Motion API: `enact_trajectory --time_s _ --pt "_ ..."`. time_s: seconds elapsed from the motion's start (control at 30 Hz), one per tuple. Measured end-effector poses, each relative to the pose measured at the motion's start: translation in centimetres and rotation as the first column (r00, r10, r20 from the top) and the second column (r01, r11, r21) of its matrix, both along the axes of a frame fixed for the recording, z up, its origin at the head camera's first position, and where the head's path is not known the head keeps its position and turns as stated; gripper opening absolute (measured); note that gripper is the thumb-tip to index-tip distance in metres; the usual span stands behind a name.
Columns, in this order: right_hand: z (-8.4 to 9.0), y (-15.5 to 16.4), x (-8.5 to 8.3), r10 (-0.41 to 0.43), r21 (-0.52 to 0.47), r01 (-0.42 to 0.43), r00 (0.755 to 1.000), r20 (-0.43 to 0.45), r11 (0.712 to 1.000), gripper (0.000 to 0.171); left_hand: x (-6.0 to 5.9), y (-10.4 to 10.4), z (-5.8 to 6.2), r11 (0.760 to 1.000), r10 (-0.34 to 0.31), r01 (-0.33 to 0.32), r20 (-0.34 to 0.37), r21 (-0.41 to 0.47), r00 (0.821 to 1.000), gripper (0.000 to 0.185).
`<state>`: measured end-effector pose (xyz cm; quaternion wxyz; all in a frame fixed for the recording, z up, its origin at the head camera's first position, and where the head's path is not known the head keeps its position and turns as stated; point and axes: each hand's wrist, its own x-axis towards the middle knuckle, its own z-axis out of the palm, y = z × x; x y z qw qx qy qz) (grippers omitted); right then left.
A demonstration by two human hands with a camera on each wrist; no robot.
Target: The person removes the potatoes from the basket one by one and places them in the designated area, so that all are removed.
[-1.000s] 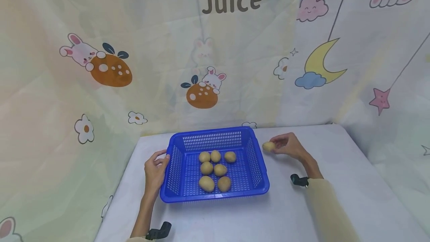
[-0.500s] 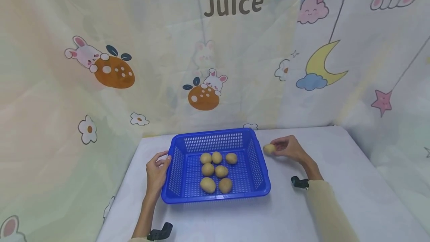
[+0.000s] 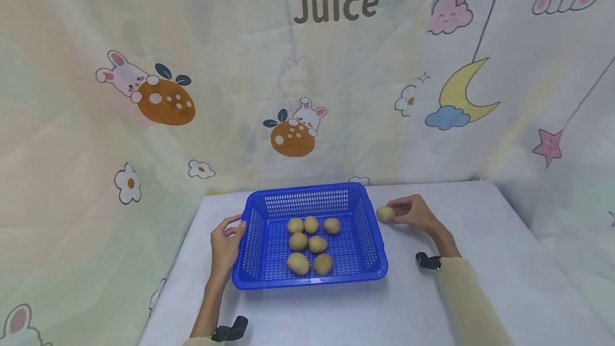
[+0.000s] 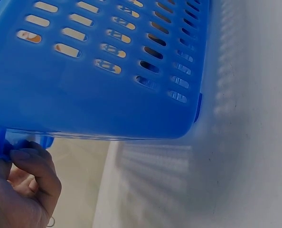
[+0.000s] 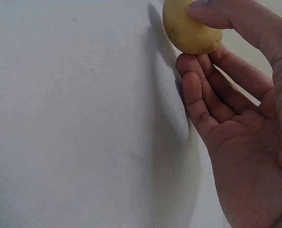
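Seven potatoes (image 3: 298, 241) lie in a blue plastic basket (image 3: 309, 282) at the lower centre of the head view, and we count an eighth potato (image 3: 384, 213) just beside the basket's right rim. Inside, we see three potatoes toward the back, the left pair close together and the third a little apart to the right; two more sit in the middle, and another two lie nearest the front wall.

At the basket's left side, we find the left hand (image 3: 225, 245) gripping the rim. In the left wrist view it appears at the lower left, fingers curled at the blue edge, with the slotted wall filling the upper left of the frame. To the right of the basket, the right hand (image 3: 413, 212) pinches the eighth potato; the right wrist view shows it at the upper right, thumb against its skin. We cannot tell whether that potato touches the white table (image 3: 312, 316).

We also see a black device on each wrist (image 3: 427, 261) and a beige sleeve (image 3: 473, 303) at the lower right. Behind, a cloth backdrop (image 3: 230, 57) bears the word "Juice" at the top centre and a yellow moon (image 3: 461, 89) at the upper right.
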<state>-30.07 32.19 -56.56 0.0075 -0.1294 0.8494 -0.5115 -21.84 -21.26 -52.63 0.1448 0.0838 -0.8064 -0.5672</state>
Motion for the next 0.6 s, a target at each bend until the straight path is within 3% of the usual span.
enact_trajectory --time_s 0.6 --pt "0.49 -0.01 -0.1 0.028 0.048 -0.028 1.0 0.007 0.998 0.05 0.04 0.07 0.14 1.0 -0.001 0.001 0.009 0.006 1.0 0.036"
